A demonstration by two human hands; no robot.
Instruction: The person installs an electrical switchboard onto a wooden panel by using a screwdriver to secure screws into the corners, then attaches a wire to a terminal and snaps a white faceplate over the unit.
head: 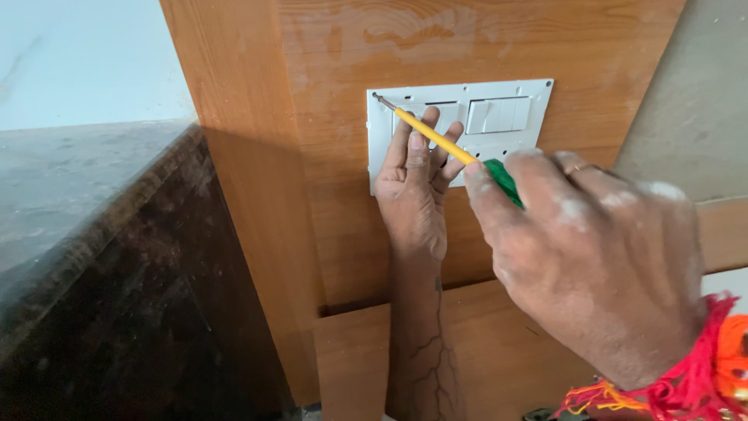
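A white switch plate (499, 117) with rocker switches is set on a wooden panel (467, 39). My left hand (413, 187) lies flat on the plate's left part, fingers spread and pointing up, pressing it against the wood. My right hand (600, 257) grips the green handle of a screwdriver (440, 139) with a yellow shaft. The metal tip touches the plate's top left corner. Red and orange threads are tied around my right wrist.
A dark stone counter (78, 234) with a dusty top stands to the left. A pale wall (86, 54) is behind it. A grey wall (701, 101) shows at the right. More wooden boards (351, 359) run below the panel.
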